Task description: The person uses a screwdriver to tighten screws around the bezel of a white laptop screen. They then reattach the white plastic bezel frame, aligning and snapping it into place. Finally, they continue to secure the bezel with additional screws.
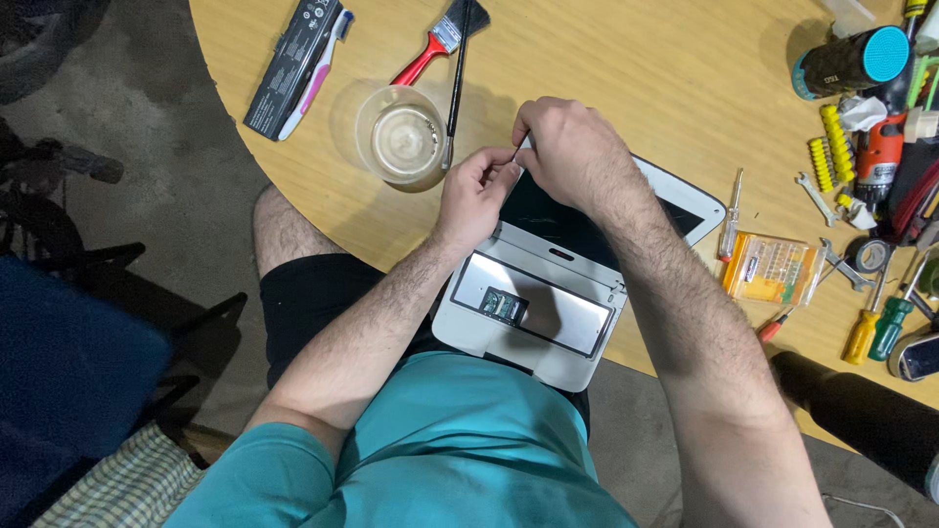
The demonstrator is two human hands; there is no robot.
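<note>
A: Left side of the worktop (626, 68)?
B: Black flat box (290, 66) with a pink and white toothbrush (315, 76) lying along it. Next over, clear glass cup (401, 142), upright. Red-handled paintbrush (435, 44) and a thin black brush (457, 78) just behind it; the thin one's end reaches the cup rim.

A: Hands?
B: Left hand (476, 196) is right of the cup, fingertips pinched shut on something tiny and thin. Can't tell what it is. Right hand (572, 147) touches it from the other side, thumb and forefinger closed on the same small thing. Both hands meet above the far left corner of the laptop.

A: Laptop position?
B: White laptop (548, 303), upside down, half on the worktop edge, half on the person's lap. Bottom panel is off, small green chip (504, 306) exposed in the bay.

A: Right side?
B: Small screwdriver (731, 220) just beside the laptop, then an orange bit case (770, 269). Farther right, a pile: 2 yellow bit holders (831, 147), a spanner (814, 198), yellow-handled and green-handled screwdrivers (875, 328), a black cylinder with a teal cap (851, 61).
</note>
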